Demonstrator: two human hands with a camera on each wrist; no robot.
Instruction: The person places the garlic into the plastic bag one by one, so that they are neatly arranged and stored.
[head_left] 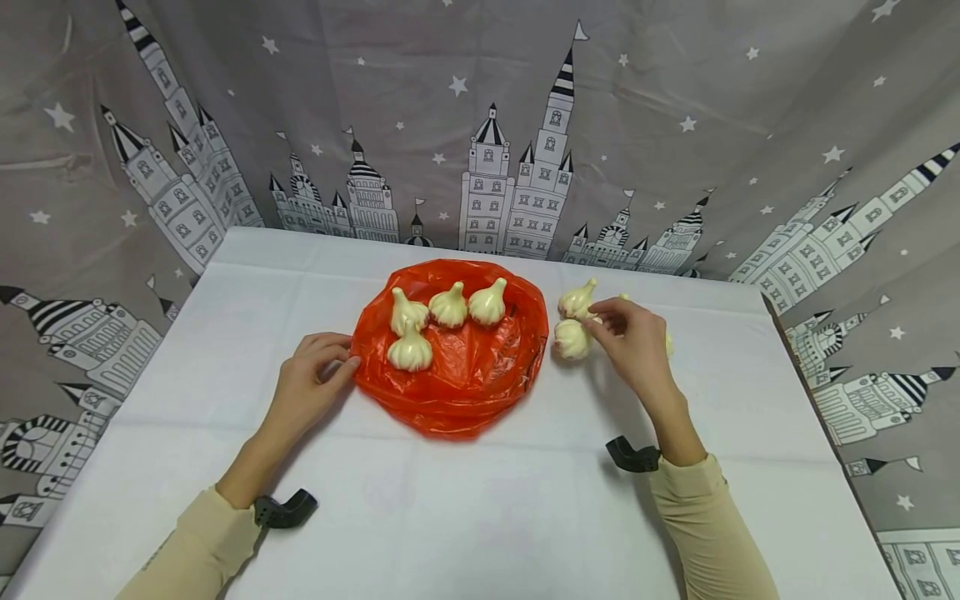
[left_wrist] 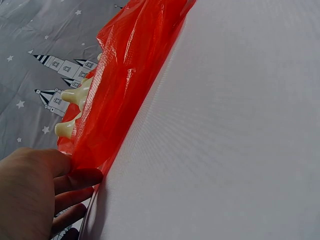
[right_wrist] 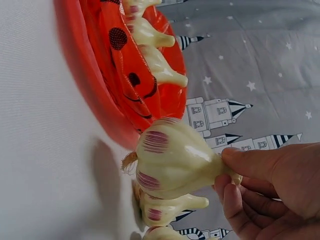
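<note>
A red plastic bag (head_left: 480, 383), its rim spread wide, stands on the table with several garlic bulbs (head_left: 448, 307) inside. At its left side my left hand (head_left: 311, 375) pinches the bag's edge between thumb and fingers, as the left wrist view also shows. To the right of the bag, my right hand (head_left: 633, 342) holds a garlic bulb (right_wrist: 172, 157) by its neck. This bulb is pale with purple streaks and a tuft of roots, and appears raised off the cloth. Another bulb (head_left: 577, 298) lies just behind it.
More garlic bulbs (head_left: 669, 343) lie beyond the right hand, mostly hidden by it. A white cloth (head_left: 480, 508) covers the table. Behind the table hangs a grey curtain (head_left: 420, 75) printed with castles and stars.
</note>
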